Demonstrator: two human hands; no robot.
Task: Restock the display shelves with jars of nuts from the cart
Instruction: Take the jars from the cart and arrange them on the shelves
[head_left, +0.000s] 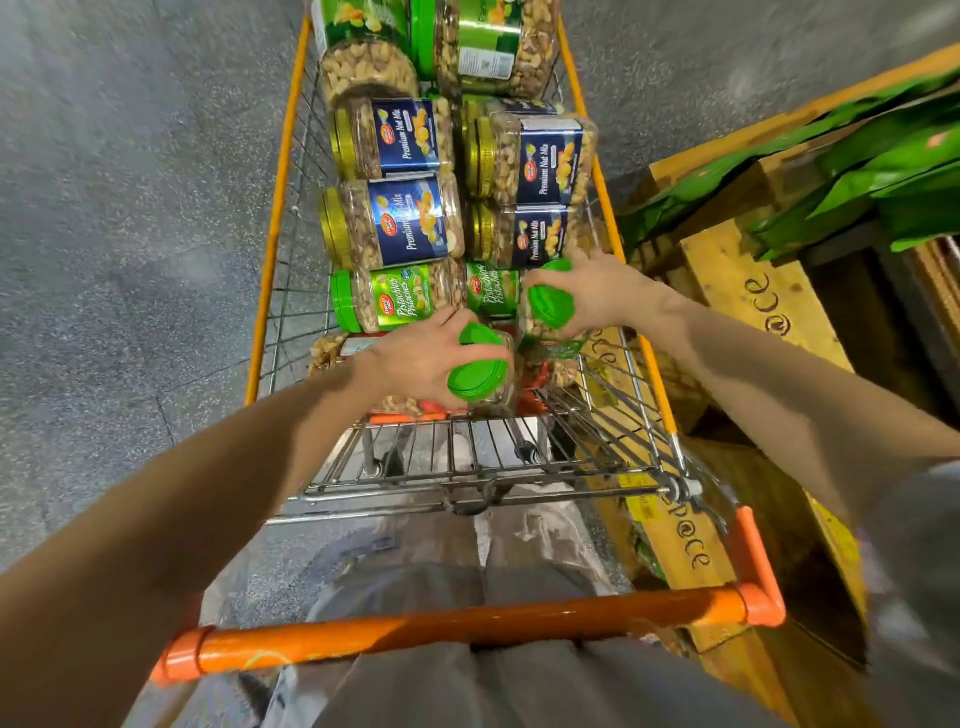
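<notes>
- at the near end of the cart, just beyond the wire seat flap, the left hand is curling its fingers round the green lid of a jar of nuts and holding it.
- beside the cart's right rim, the right hand is gripping a second green-lidded jar, with thumb and fingers wrapping round the lid.
- both held jars are sitting close together, lids pointing towards the person.
- just behind them, pistachio jars are lying on their sides.
- across the middle of the cart, gold-lidded premium nut mix jars are lying in two rows, lids facing the left rim.
- at the far end, green-labelled jars are lying heaped.
- along the cart's right side, a wooden pallet display is carrying green bags.
- the orange handle is running across the near edge.
</notes>
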